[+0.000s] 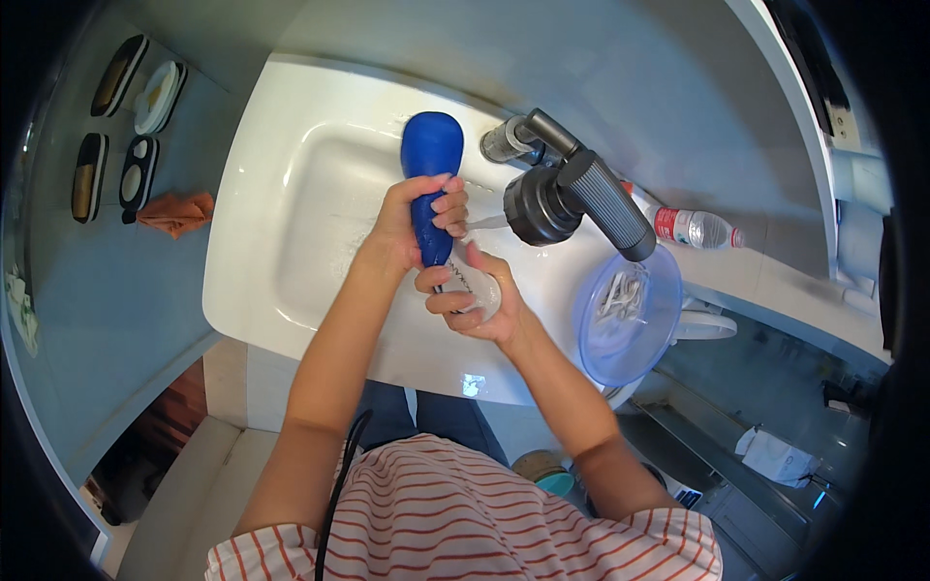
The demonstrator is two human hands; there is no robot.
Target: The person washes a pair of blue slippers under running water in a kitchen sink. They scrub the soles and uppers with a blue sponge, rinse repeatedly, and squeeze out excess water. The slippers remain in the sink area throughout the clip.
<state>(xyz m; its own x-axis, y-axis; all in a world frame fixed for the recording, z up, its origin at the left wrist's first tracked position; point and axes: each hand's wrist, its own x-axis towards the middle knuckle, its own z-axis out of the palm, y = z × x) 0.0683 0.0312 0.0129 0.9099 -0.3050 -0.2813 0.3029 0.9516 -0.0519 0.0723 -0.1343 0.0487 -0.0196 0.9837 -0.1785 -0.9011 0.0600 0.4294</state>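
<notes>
Over the white washbasin (290, 87), my left hand (418, 221) is wrapped round the narrow middle of a wet, smooth blue object (434, 141) whose broad rounded end points away from me; its exact kind is unclear. Lower down, my right hand (476, 301) grips a whitish, rounded piece (481, 283) that bears dark lettering and touches the blue object's near end. Whether the two are joined cannot be told. From the dark grey faucet (541, 207) on the right, a stream of water (488, 223) runs towards my hands.
A translucent blue plastic basin (632, 359) holding white items stands on the washbasin's right edge. Behind it a plastic bottle (701, 229) with a red label lies on the ledge. An orange cloth (176, 213) and several wall-mounted holders, one with a brush (86, 178), are at the left.
</notes>
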